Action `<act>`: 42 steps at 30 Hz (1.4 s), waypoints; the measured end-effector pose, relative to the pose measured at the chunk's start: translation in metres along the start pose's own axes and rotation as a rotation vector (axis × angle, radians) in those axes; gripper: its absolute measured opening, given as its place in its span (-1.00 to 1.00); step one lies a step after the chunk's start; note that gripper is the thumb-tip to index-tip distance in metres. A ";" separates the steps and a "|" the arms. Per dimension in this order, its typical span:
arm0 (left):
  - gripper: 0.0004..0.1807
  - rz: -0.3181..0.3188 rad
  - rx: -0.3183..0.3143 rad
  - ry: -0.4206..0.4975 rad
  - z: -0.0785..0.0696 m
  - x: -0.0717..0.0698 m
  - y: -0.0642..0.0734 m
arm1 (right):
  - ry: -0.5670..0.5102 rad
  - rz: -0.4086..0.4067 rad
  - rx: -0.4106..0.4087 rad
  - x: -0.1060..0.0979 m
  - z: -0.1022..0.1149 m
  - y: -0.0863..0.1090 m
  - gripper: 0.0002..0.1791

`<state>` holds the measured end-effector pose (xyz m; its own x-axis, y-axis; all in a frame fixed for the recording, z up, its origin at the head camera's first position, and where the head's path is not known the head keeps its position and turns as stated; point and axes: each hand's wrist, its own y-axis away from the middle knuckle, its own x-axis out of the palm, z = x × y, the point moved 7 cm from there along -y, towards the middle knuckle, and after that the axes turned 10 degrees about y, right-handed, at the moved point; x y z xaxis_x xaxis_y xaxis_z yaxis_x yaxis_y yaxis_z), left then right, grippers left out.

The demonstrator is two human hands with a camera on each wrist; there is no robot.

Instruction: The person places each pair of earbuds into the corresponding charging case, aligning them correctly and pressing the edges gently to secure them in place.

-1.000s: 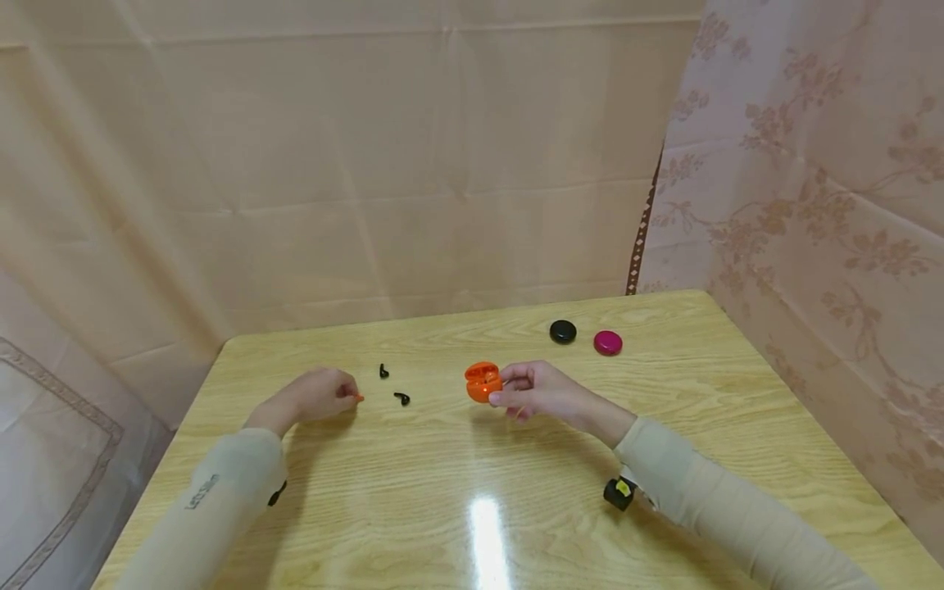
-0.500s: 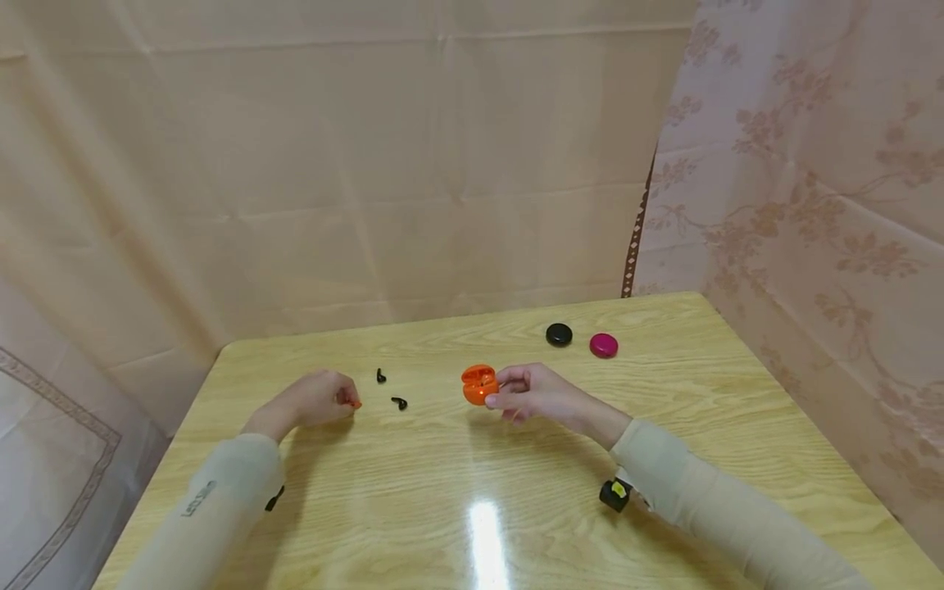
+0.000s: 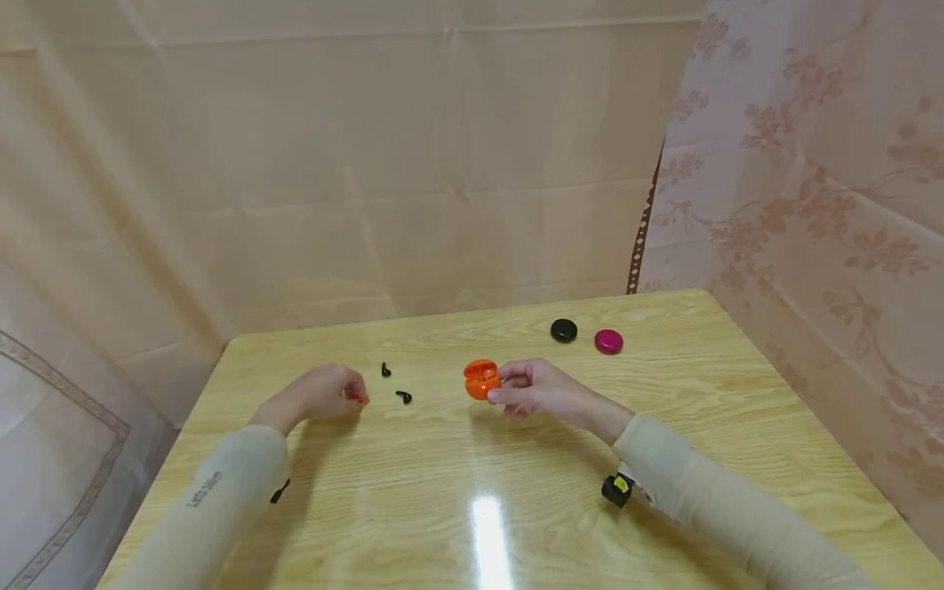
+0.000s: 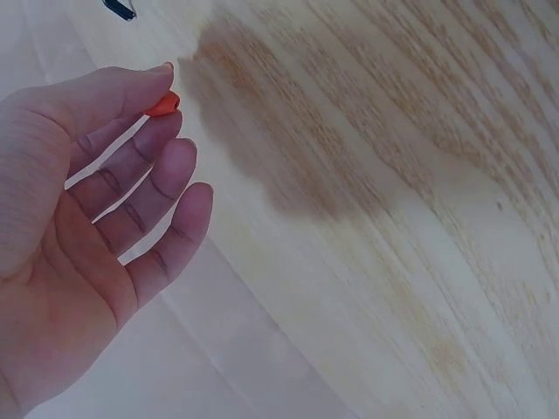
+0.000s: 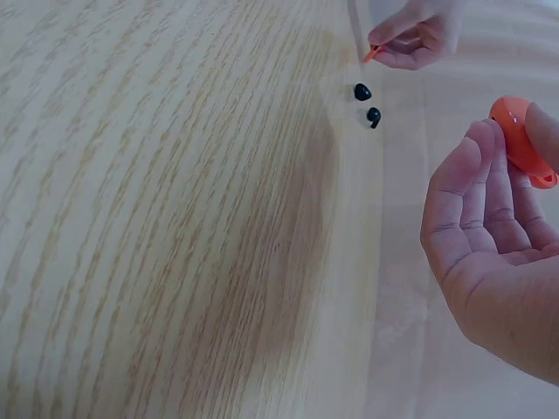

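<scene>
My left hand pinches an orange earbud between thumb and fingertips, low over the left part of the table. Only part of the earbud shows past the fingers. Two black earbuds lie on the table just right of that hand. My right hand grips an orange earbud case, its lid raised, above the middle of the table. In the right wrist view the case sits between thumb and fingers. Whether an earbud is inside it, I cannot tell.
Toward the back right of the wooden table lie a round black case and a round magenta case, both shut. A beige curtain hangs behind the table, a flowered one at the right.
The orange earbud has turned slightly in my left fingers. The right hand keeps hold of the open case at about the same spot. Otherwise the view only shifts a little with the head.
</scene>
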<state>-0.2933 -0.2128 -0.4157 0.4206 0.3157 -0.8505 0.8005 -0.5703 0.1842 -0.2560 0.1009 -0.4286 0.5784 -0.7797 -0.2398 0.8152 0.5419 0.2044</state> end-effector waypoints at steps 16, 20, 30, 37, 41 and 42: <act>-0.92 -0.042 0.095 -0.038 -0.022 -0.002 -0.009 | -0.002 -0.001 -0.012 0.000 0.003 -0.001 -0.58; -0.93 -0.070 0.142 -0.066 -0.032 -0.003 -0.009 | 0.003 -0.003 -0.014 0.001 0.004 -0.002 -0.56; -0.93 -0.116 0.239 -0.118 -0.059 0.000 -0.016 | -0.010 -0.019 -0.010 -0.001 0.003 -0.004 -0.58; -0.91 -0.117 0.291 -0.088 -0.084 0.003 -0.018 | -0.017 -0.012 -0.018 -0.001 0.001 -0.003 -0.57; -0.90 -0.138 0.319 -0.084 -0.098 0.003 -0.018 | -0.016 -0.018 -0.020 -0.001 0.000 -0.002 -0.58; -0.90 -0.144 0.327 -0.085 -0.102 0.003 -0.018 | -0.017 -0.019 -0.021 -0.001 0.000 -0.002 -0.58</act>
<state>-0.2633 -0.1241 -0.3714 0.2655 0.3538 -0.8968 0.6642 -0.7414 -0.0958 -0.2581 0.1007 -0.4287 0.5626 -0.7948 -0.2275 0.8264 0.5335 0.1801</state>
